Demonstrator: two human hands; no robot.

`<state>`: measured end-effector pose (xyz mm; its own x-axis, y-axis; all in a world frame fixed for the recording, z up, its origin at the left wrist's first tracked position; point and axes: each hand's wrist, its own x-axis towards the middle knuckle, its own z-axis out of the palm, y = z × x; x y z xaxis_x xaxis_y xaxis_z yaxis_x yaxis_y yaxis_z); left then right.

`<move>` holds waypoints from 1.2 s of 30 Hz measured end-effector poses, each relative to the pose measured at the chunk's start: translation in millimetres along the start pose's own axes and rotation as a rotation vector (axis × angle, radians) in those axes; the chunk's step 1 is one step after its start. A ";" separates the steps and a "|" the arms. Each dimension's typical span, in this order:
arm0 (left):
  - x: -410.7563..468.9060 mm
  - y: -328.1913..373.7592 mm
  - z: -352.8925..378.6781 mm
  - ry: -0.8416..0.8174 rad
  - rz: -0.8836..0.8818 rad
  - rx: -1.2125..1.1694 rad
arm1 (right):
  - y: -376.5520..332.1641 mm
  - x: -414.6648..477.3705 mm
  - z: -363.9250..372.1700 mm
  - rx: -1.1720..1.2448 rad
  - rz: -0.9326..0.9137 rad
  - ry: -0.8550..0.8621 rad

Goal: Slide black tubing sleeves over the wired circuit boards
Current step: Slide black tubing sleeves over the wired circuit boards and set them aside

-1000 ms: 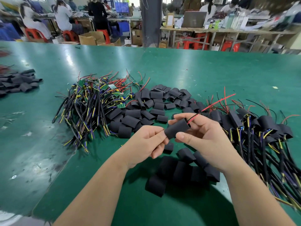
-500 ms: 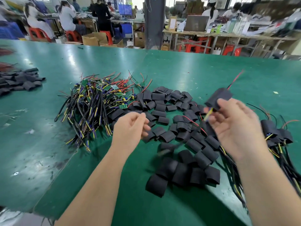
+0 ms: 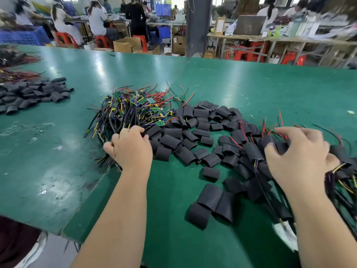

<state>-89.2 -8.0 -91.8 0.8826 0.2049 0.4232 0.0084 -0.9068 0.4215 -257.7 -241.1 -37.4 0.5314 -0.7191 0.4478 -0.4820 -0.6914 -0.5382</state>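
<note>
A tangle of wired circuit boards point(image 3: 135, 109), green boards with black, yellow and red leads, lies at centre left of the green table point(image 3: 251, 89). My left hand point(image 3: 131, 149) reaches into its near end, fingers curled round a few of the wires. Loose black tubing sleeves point(image 3: 193, 132) spread across the middle, and several more sleeves point(image 3: 210, 202) lie nearer me. Sleeved boards point(image 3: 251, 151) are heaped at the right. My right hand point(image 3: 297, 151) hovers over that heap with fingers spread and loosely bent, gripping nothing that I can see.
A second heap of black sleeves point(image 3: 32, 93) sits far left beside more red-wired parts point(image 3: 17, 74). The table's near edge point(image 3: 38, 223) runs at lower left. People work at benches behind the table.
My right hand carried the sleeved board to the right-hand heap and no longer holds it. My left hand moved left from the sleeves into the wired boards and closed on wires.
</note>
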 end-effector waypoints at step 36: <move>-37.8 28.6 -45.3 -1.413 0.257 -1.038 | -5.3 -1.9 2.2 1.417 0.418 -0.941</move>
<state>-143.6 -25.0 -59.5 0.5118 -0.8443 -0.1588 0.0389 -0.1619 0.9860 -254.6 -235.9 -36.9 0.9756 -0.1806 -0.1251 -0.0258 0.4714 -0.8815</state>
